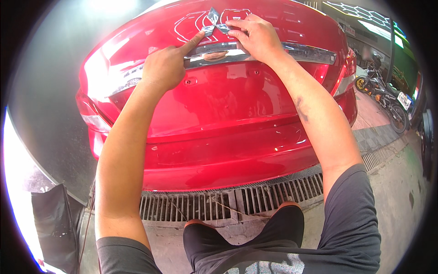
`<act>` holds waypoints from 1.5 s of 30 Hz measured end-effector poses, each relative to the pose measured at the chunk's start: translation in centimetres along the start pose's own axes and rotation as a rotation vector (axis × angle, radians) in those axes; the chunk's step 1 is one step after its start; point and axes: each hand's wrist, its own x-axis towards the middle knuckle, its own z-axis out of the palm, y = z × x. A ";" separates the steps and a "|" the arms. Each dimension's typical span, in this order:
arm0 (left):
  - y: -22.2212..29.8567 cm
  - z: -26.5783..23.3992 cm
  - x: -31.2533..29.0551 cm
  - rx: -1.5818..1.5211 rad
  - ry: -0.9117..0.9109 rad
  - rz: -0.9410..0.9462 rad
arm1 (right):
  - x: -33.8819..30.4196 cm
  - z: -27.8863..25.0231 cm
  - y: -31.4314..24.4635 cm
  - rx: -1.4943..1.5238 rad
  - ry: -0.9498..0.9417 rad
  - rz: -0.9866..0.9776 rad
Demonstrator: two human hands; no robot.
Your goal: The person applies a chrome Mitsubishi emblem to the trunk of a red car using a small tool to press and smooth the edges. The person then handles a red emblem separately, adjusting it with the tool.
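Note:
A chrome car emblem (213,17) made of three diamond shapes sits on the glossy red trunk lid (255,98), just above a chrome trim strip (214,55). My left hand (165,67) reaches in with its index finger stretched out, the tip touching the emblem's lower left diamond. Its other fingers curl under and are partly hidden. At the lower right diamond, my right hand (260,39) has thumb and index finger closed on the edge. Its remaining fingers are bent.
Below the red bumper (228,171) a metal drain grate (196,208) crosses the concrete floor. A motorcycle (383,98) is parked at the right. Beside a dark wall on the left hangs a black sheet or bag (54,223). My shoes stand at the grate's near edge.

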 end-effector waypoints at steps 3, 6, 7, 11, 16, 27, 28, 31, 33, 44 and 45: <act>0.2 -0.2 0.0 0.017 -0.011 -0.011 | 0.1 -0.1 -0.1 -0.007 -0.022 0.015; 0.0 -0.1 -0.2 -0.002 -0.009 0.000 | 0.2 -0.5 -0.7 0.021 -0.054 0.048; 0.0 -0.1 -0.2 0.000 -0.017 -0.003 | 0.2 -0.6 -0.8 0.030 -0.059 0.055; 0.1 -0.3 -0.2 0.012 -0.021 -0.005 | 0.2 -0.6 -0.7 0.024 -0.044 0.045; 0.3 -0.5 -0.2 0.022 -0.028 0.003 | 0.2 -0.8 -1.0 0.047 -0.049 0.065; -0.1 -0.6 0.0 0.024 -0.041 0.012 | 0.3 -0.8 -0.8 0.056 -0.047 0.042; 0.0 -0.5 0.0 0.024 -0.035 0.011 | 0.3 -0.9 -0.7 0.046 -0.045 0.036; -0.1 -0.4 0.0 0.029 -0.027 0.007 | 0.5 -0.8 -0.8 0.044 -0.050 0.041; 0.0 -0.4 0.0 0.030 -0.028 0.006 | 0.4 -0.9 -0.8 0.073 -0.071 0.077; -0.3 -0.2 -0.3 0.005 -0.011 0.009 | 0.4 -0.7 -0.9 0.080 -0.074 0.083; -0.2 -0.3 -0.2 -0.004 0.001 0.016 | 0.4 -0.8 -0.7 0.078 -0.075 0.079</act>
